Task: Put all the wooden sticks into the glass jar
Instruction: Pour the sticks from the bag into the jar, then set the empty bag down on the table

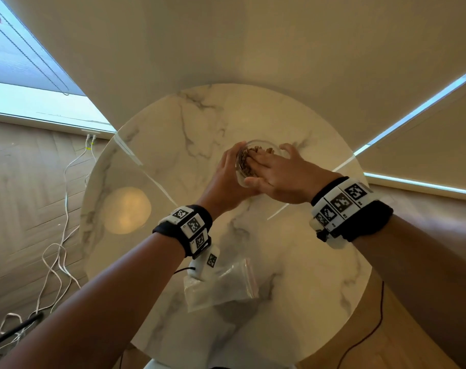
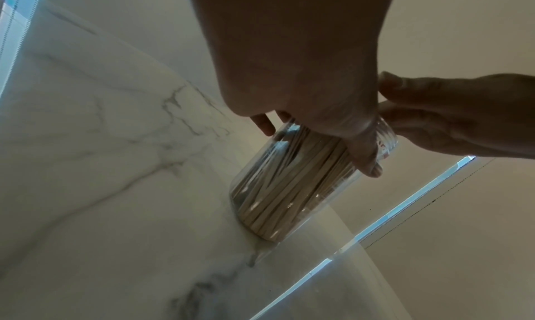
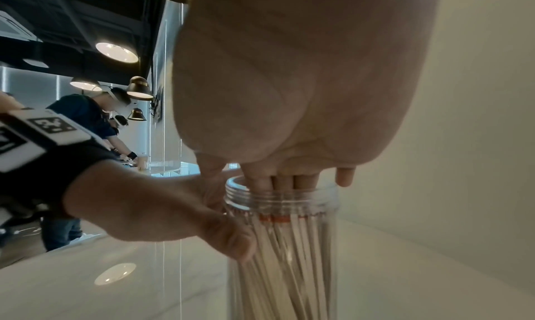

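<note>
A clear glass jar (image 1: 256,143) stands upright on the round marble table (image 1: 173,155), towards its far side. It is packed with thin wooden sticks (image 1: 243,159) that stand on end and fill it nearly to the neck. My left hand (image 1: 230,169) grips the jar (image 2: 289,201) from the left, with the thumb (image 2: 365,158) curled on the glass. My right hand (image 1: 263,166) lies over the mouth. In the right wrist view three straight fingers (image 3: 286,181) reach into the jar (image 3: 321,201) onto the stick (image 3: 289,256) tops, while the little finger stays outside the rim.
A clear zip bag (image 1: 226,286) lies flat on the near part of the table. A beige wall rises right behind the jar. White cables (image 1: 61,235) trail over the wooden floor at the left. Another person (image 3: 84,119) bends over a far table.
</note>
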### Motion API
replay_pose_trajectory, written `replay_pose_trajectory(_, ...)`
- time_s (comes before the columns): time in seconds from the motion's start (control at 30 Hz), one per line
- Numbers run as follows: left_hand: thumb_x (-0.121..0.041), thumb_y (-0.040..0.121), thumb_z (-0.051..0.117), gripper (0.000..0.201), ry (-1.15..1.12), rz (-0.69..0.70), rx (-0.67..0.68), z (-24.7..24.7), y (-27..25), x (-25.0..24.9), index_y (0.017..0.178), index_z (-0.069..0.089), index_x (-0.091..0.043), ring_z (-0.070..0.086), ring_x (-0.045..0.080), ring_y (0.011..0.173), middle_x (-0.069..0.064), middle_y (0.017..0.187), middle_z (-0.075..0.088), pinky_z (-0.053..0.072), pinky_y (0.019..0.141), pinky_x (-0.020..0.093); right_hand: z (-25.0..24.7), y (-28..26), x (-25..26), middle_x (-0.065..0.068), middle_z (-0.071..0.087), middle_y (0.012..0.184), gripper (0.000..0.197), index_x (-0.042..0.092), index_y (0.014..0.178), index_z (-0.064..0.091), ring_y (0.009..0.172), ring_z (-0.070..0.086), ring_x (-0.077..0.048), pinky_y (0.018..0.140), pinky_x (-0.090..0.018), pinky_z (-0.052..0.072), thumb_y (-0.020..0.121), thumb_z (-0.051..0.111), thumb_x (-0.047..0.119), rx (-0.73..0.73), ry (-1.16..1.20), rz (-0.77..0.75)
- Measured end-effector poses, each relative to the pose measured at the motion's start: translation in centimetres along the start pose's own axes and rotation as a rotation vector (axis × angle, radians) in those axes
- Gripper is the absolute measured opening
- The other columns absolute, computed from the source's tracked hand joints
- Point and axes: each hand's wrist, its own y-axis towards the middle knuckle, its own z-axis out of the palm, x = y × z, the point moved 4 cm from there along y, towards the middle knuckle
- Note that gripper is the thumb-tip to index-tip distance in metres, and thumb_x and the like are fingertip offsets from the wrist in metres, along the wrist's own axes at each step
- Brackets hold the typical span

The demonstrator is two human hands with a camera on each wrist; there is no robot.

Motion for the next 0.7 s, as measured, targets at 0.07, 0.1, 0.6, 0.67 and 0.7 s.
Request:
replay_pose_trajectory(0.07,-0.052,0.064,0.089,0.122,0.031,-0.013,0.028,-0.3,0.0,-0.3,0.159,0.025,-0.011,0.047,0.025,0.14,0.013,0.154,0.04,0.045,0.116,0.046,0.3,-0.6,0.1,-0.001,0.004,0.175,0.074,0.017,0.165,0.01,0.16,0.002,-0.014,0.127,-0.048,-0.006,0.105,0.014,0.06,-0.031,0.028,0.008)
replay_pose_trajectory(0.1,-0.049,0.067,0.089,0.12,0.053,-0.019,0.04,-0.5,-0.1,-0.5,0.16,0.023,-0.01,0.044,0.024,0.143,0.012,0.157,0.039,0.042,0.118,0.044,0.4,-1.0,0.2,-0.002,0.004,0.175,0.073,0.016,0.165,0.01,0.16,0.004,-0.014,0.127,-0.048,-0.004,0.106,0.015,0.06,-0.07,0.049,0.004)
replay_pose_trajectory(0.6,-0.028,0.099,0.066,0.033,0.516,0.365,0.337,-1.1,-19.3,3.2,0.132,0.064,-0.024,0.059,0.019,0.129,-0.003,0.142,0.061,0.051,0.108,0.043,16.4,-12.8,7.5,0.002,0.067,0.125,0.037,0.022,0.129,0.064,0.112,0.063,-0.018,0.097,-0.033,0.051,0.101,0.044,0.036,-0.4,0.63,-0.136)
replay_pose_trajectory(0.67,-0.019,0.101,0.059,0.032,0.567,0.46,0.4,-0.2,-22.3,3.6,0.133,0.064,-0.023,0.059,0.021,0.133,-0.003,0.146,0.06,0.048,0.112,0.041,19.6,-14.4,9.8,0.005,0.068,0.118,0.031,0.026,0.124,0.067,0.106,0.064,-0.016,0.092,-0.03,0.051,0.103,0.046,0.036,-0.331,0.676,-0.143)
replay_pose_trajectory(0.7,-0.017,0.101,0.056,0.035,0.582,0.49,0.422,0.3,-23.5,4.0,0.135,0.063,-0.023,0.057,0.022,0.135,-0.002,0.148,0.059,0.047,0.113,0.04,21.6,-14.4,10.4,0.007,0.069,0.115,0.029,0.028,0.121,0.068,0.103,0.064,-0.014,0.09,-0.027,0.051,0.104,0.048,0.038,-0.307,0.701,-0.112)
